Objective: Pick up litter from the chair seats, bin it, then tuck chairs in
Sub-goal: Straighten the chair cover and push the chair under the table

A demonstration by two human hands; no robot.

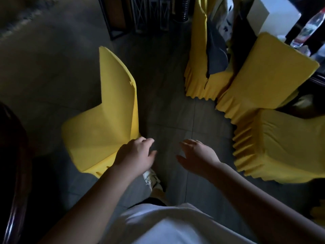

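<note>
Stood on the grey tiled floor (175,110) among yellow-covered chairs. Left hand (135,155) reached forward and down, palm down, fingers loosely bent, holding nothing, just beside the corner of the near left chair (105,120), contact unclear. Right hand (197,155) held out over the floor, fingers relaxed and spread, empty. Three more chairs on the right: far (198,50), middle (263,67), near (284,143). No litter made out on the seats.

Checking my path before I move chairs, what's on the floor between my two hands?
In the head view, only bare grey floor tile shows between the left hand and right hand.
</note>
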